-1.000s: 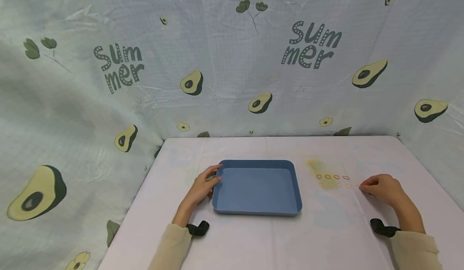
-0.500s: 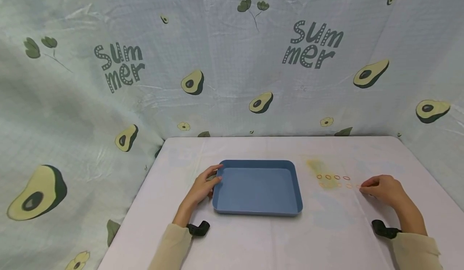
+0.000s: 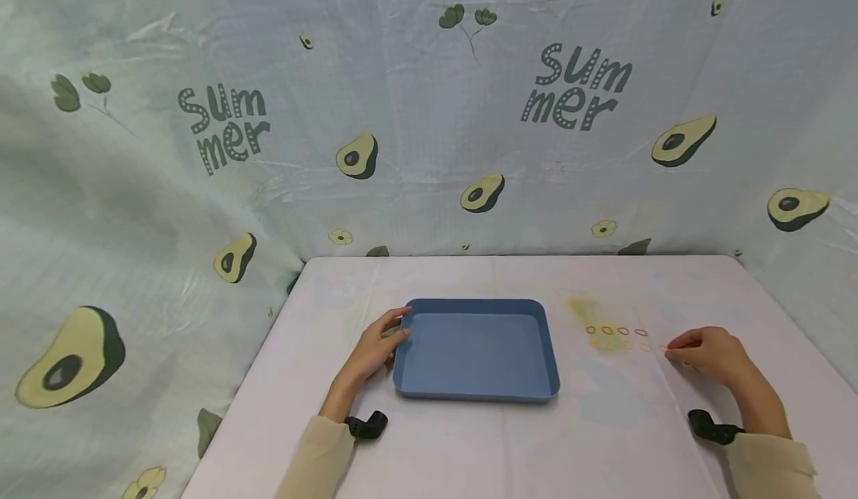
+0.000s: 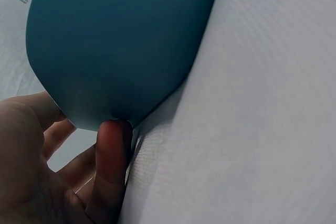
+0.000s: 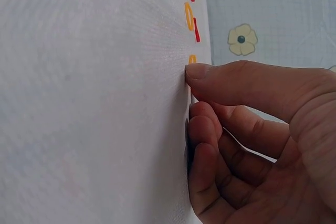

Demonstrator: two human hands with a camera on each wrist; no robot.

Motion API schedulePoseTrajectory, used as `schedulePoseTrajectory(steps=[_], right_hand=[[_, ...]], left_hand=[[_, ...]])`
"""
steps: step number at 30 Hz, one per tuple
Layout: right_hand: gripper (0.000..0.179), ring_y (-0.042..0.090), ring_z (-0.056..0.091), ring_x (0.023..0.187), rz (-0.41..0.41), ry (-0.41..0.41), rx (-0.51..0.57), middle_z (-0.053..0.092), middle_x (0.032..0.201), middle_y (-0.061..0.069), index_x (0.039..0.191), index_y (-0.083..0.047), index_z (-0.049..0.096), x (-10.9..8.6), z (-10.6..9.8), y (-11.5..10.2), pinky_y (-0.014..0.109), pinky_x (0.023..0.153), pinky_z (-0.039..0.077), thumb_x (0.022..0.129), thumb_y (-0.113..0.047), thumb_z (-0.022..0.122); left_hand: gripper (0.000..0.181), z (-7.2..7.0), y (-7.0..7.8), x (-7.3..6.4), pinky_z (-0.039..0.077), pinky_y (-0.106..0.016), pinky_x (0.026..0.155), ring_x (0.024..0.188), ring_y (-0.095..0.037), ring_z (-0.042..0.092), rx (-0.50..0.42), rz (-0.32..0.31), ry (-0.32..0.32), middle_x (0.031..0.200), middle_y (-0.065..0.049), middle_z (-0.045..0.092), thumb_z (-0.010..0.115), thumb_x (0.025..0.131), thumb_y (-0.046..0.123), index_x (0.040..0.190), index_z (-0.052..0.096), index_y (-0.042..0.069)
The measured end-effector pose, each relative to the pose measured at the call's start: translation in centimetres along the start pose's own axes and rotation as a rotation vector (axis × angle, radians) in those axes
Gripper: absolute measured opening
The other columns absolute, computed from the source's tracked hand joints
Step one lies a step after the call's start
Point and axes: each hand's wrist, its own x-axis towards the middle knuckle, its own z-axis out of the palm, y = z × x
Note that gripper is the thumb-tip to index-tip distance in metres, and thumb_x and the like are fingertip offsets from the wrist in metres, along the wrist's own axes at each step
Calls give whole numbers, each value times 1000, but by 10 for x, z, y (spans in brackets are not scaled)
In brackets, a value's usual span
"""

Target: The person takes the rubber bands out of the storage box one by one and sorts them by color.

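A blue rectangular tray (image 3: pixel 476 354) lies on the table. My left hand (image 3: pixel 372 346) grips its left side, the thumb (image 4: pixel 111 153) over the rim and the other fingers outside it. To the tray's right, my right hand (image 3: pixel 713 354) is low at the table, thumb and index finger together on an orange rubber band (image 5: pixel 192 59); most of that band is hidden behind the thumb. Left of this hand, several red rubber bands (image 5: pixel 197 30) lie in a row, with a row of orange rubber bands (image 5: pixel 188 16) nearer to me.
Pale cloth covers the table (image 3: pixel 536 447), with a yellow stain (image 3: pixel 585 307) by the bands. Behind it hangs a cloth backdrop (image 3: pixel 415 97) printed with avocados and lettering. A black wrist camera (image 3: pixel 367 426) sits on the left wrist, another camera (image 3: pixel 713 428) on the right.
The orange band by my right fingertips shows a little more than one second ago. Both hands stay almost where they were, and the tray has not moved; the head view tilts slightly.
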Motion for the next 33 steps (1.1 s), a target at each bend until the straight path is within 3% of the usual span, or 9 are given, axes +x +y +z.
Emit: schedulePoseTrajectory(steps=[33], right_hand=[[43,29,56,89,-32,3,16,68,99,21,110,10,69,-4,1,0,30,68,47,93,-29,75]], left_hand=[[52,-1,-2,-1,48,-31,51,69,-16,56,3,10,-11,158,-25,45,65,102,25,152,52,26]])
